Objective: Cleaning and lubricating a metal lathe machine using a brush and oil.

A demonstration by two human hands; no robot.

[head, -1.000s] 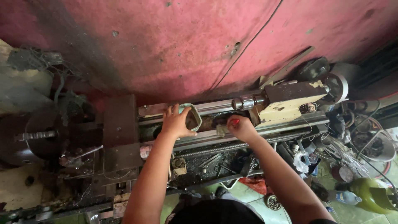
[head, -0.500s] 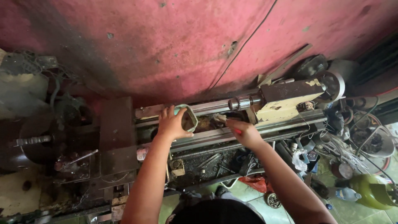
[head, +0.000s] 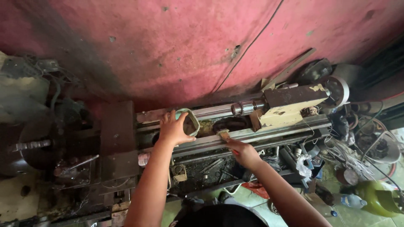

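Observation:
I look down on an old, greasy lathe bed (head: pixel 269 133) that runs left to right below a red wall. My left hand (head: pixel 173 128) grips a small pale green tin (head: pixel 188 122) held over the bed rails, its mouth tilted toward me. My right hand (head: pixel 243 152) holds a small paintbrush (head: pixel 224 135) with its bristles on the front rail, just right of the tin. The cream and dark tailstock (head: pixel 290 107) with its drill chuck (head: pixel 243 108) stands to the right of both hands.
The dark carriage block (head: pixel 118 143) stands left of my left hand. A handwheel (head: pixel 339 90) is at the far right end. Cables, metal parts, a plastic bottle (head: pixel 348 201) and a yellow-green container (head: pixel 381 197) crowd the floor at lower right.
My right hand has moved down and toward me, from the back of the bed to the front rail. The left hand with the tin has stayed nearly in place.

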